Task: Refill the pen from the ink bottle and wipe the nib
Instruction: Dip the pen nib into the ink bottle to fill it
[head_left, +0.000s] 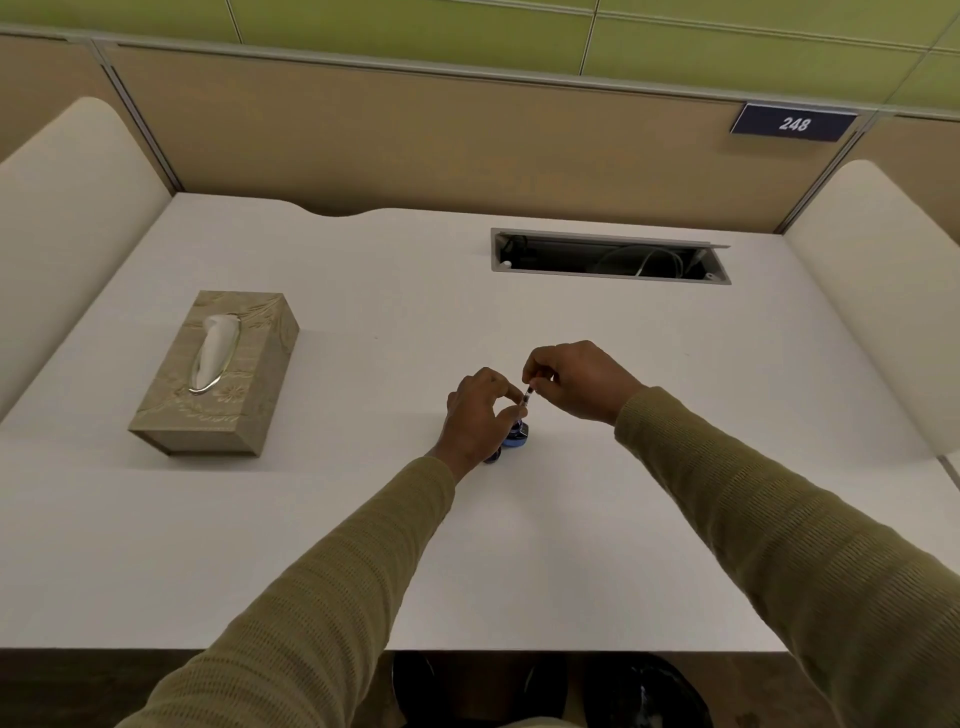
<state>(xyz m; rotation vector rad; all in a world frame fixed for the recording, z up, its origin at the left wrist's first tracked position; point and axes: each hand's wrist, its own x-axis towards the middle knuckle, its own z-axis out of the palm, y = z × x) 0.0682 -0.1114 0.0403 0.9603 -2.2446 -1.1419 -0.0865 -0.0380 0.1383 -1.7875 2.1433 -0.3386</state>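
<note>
We have a single view, from a wide-angle camera worn on the person's head, so we look forward and steeply down across a white desk (519, 545). Its near edge runs along the bottom of the frame, at six o'clock, and the lens bends the far edge and side panels outward. Both sleeved arms enter from the lower corners, at about seven and five o'clock, and meet just below centre, near enough that we make out single fingers. A tissue box (215, 371) lies towards nine o'clock. The partition (415, 135) fills twelve o'clock, its number plate (794, 122) at about one o'clock. No second view overlaps this one.
</note>
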